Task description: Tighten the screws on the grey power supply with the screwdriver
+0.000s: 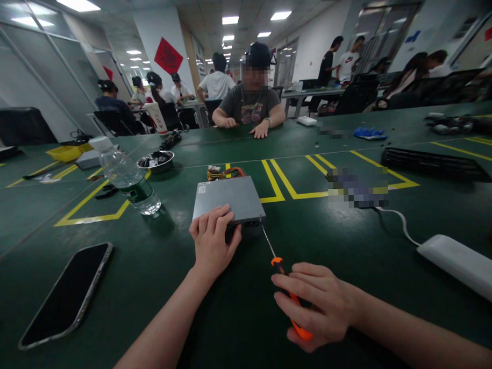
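Observation:
A grey metal computer power supply [234,195] lies flat on the green table in the middle of the head view. Its bundle of coloured wires [227,173] sits behind it. My left hand [212,237] grips its near left edge, fingers on the top face and thumb along the front side. In my right hand [322,300] is an orange and black screwdriver [278,264]. The shaft points up and away, and its tip meets the power supply's near right corner. Whether a screw sits under the tip is too small to make out.
Left of the power supply stand a water bottle [133,180] and a metal bowl [156,162] with small parts. A phone [68,295] lies nearer, at left. On the right are a white power strip [462,268] and a black slotted panel [434,164]. A person [249,101] sits opposite.

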Demonstrator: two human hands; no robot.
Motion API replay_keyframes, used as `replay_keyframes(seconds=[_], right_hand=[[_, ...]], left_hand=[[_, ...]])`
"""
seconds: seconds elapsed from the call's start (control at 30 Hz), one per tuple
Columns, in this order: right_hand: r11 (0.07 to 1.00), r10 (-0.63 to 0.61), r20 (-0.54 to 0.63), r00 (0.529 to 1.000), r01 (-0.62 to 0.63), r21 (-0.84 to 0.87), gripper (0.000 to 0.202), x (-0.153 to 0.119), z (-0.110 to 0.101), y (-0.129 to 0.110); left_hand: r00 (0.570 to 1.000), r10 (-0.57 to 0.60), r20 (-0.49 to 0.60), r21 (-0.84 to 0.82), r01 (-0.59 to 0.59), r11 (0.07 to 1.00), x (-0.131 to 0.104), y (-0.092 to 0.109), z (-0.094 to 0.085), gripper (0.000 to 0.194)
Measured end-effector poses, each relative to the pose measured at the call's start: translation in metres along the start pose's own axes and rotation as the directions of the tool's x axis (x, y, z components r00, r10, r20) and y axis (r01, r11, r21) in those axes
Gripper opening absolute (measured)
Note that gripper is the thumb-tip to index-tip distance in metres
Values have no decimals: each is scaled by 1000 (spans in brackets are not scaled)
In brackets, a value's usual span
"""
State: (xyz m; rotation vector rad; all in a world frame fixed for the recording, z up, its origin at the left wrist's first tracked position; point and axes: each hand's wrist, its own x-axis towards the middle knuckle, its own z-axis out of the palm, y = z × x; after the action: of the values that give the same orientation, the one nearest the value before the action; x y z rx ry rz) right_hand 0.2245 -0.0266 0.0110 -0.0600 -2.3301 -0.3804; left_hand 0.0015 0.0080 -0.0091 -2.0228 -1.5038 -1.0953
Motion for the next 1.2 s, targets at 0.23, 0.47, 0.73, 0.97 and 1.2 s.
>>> replay_keyframes(seconds=[0.23,0.47,0.73,0.97,1.2], right_hand=[[999,39,-34,999,-38,26,42,-1,-2,1],[1000,-3,-56,998,2,-16,38,-3,-6,4],[999,-38,6,999,38,-30,29,0,-6,-1],[998,-60,45,997,60,-1,23,0,-2,-6],[1000,-13,-52,999,11,-25,29,-3,-2,-8]], left_hand=[[1000,10,-14,6,-10,1000,1,0,0,22],[1000,14,-22,-3,-14,1000,1,0,1,22],[1000,19,-22,8,-19,1000,1,0,0,22],[999,21,-25,15,-21,1000,1,1,0,22],[1000,5,-22,-2,-5,1000,1,1,0,22]])
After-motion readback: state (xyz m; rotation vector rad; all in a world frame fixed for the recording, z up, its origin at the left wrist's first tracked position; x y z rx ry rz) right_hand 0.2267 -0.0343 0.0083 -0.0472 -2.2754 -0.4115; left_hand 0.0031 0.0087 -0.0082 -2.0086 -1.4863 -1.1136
